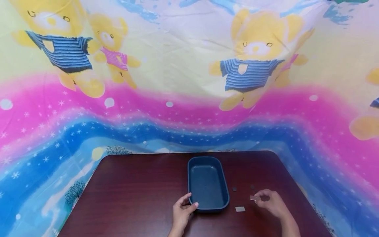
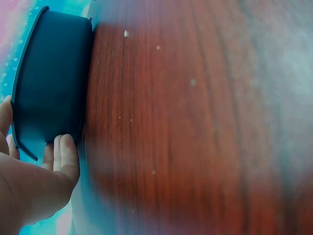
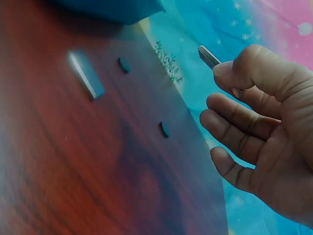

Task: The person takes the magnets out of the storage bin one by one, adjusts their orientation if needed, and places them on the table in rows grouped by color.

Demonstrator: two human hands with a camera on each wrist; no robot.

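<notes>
A dark blue rectangular tray (image 1: 208,186) stands on the table, with nothing visible inside it. My left hand (image 1: 182,213) grips its near left corner, and in the left wrist view the fingers (image 2: 68,159) bend against the outer wall. To the right of the tray, my right hand (image 1: 273,203) pinches a small flat silver rectangular piece (image 3: 208,56) between thumb and forefinger, raised over the table. A similar silver rectangular piece (image 1: 240,209) lies on the wood by the tray's near right corner. Beyond it are two small dark discs (image 1: 234,189), set apart from each other.
The table (image 1: 142,187) has a dark reddish-brown wood top with rounded far corners. Behind it and along its sides hangs a cloth (image 1: 177,115) printed with bears and pink and blue bands.
</notes>
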